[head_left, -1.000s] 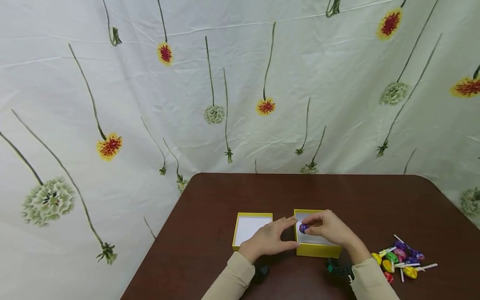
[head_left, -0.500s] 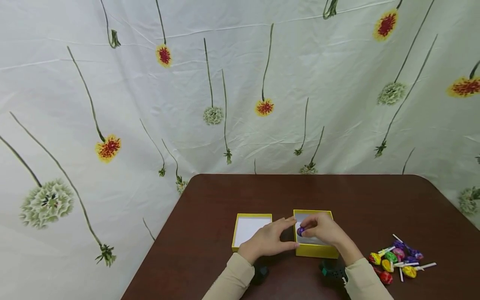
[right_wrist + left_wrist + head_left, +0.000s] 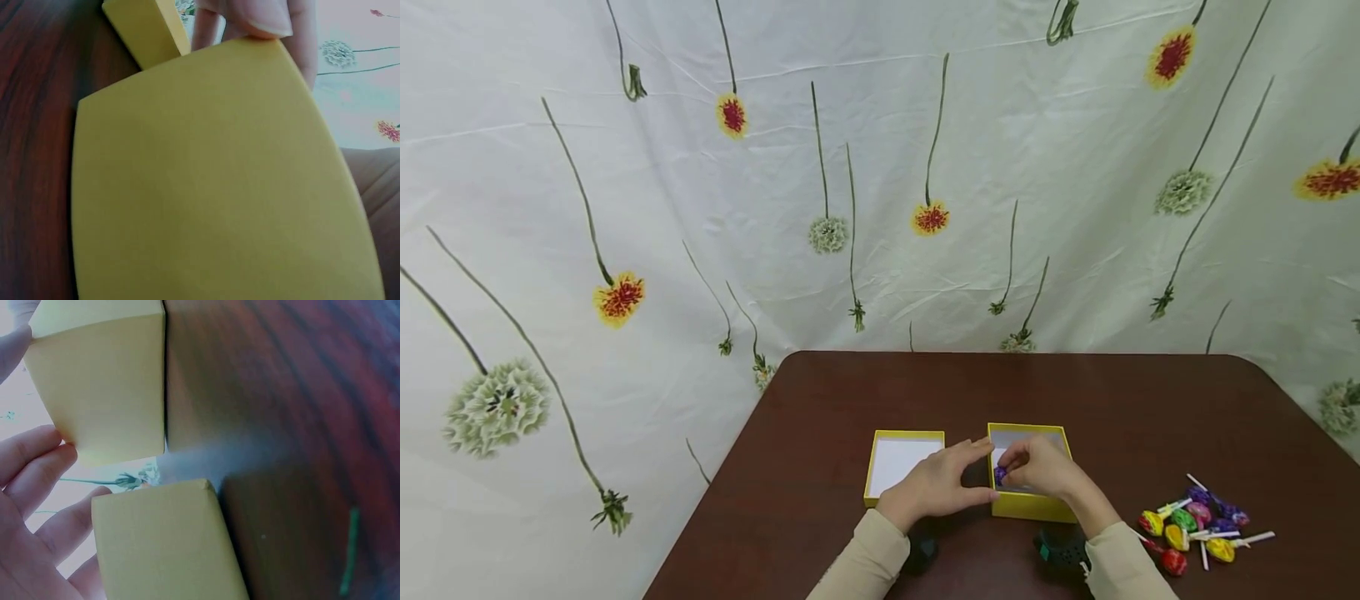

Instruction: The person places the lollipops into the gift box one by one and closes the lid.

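Observation:
In the head view my right hand (image 3: 1040,468) reaches down into the yellow box (image 3: 1033,505) and pinches a purple-wrapped lollipop (image 3: 999,475) near the inner left wall. The right wrist view has the box (image 3: 212,175) filling most of it, with the thumb at its rim and the lollipop hidden. My left hand (image 3: 934,487) spans the box's left side with fairly straight fingers. Its fingertips touch one corner of the box (image 3: 103,387) and its thumb another, as the left wrist view shows.
Left of the box lies a shallow yellow lid (image 3: 904,461) with its white inside up. A pile of wrapped lollipops (image 3: 1195,521) in several colours is on the right part of the dark brown table (image 3: 820,400). A flower-print cloth (image 3: 880,208) hangs behind.
My right hand has moved slightly left and lower into the box, taking the purple lollipop towards the left wall. The left hand keeps its place at the box's side.

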Demonstrator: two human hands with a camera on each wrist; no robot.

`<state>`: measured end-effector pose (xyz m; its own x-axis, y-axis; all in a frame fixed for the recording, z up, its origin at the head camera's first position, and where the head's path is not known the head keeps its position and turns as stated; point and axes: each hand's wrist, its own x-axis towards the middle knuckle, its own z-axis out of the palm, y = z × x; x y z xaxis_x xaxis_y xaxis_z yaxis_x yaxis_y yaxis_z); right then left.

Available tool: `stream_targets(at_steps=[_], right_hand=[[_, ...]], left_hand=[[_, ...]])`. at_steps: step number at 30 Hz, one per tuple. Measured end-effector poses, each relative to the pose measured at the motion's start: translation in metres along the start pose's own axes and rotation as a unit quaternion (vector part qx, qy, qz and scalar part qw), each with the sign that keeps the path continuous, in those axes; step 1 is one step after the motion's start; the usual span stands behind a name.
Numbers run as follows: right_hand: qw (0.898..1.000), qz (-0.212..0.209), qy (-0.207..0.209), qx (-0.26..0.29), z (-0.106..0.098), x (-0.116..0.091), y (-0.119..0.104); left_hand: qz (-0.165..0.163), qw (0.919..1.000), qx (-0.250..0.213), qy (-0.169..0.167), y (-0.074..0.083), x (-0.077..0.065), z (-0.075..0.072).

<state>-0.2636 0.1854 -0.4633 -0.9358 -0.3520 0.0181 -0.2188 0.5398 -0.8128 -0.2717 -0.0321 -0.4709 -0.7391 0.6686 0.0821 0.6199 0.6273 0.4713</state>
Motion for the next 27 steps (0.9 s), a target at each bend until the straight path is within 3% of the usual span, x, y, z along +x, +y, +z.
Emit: stream_targets(at_steps=[16, 27], right_hand=[[1.000, -0.004, -0.013, 0.005, 0.0033, 0.0004, 0.0010], [0.999, 0.033, 0.004, -0.015, 0.0071, 0.0017, 0.0000]], left_hand=[[-0.002, 1.0000, -0.006, -0.003, 0.0001, 0.0012, -0.0012], [0.002, 1.0000, -0.005, -0.001, -0.0001, 0.0006, -0.0008]])
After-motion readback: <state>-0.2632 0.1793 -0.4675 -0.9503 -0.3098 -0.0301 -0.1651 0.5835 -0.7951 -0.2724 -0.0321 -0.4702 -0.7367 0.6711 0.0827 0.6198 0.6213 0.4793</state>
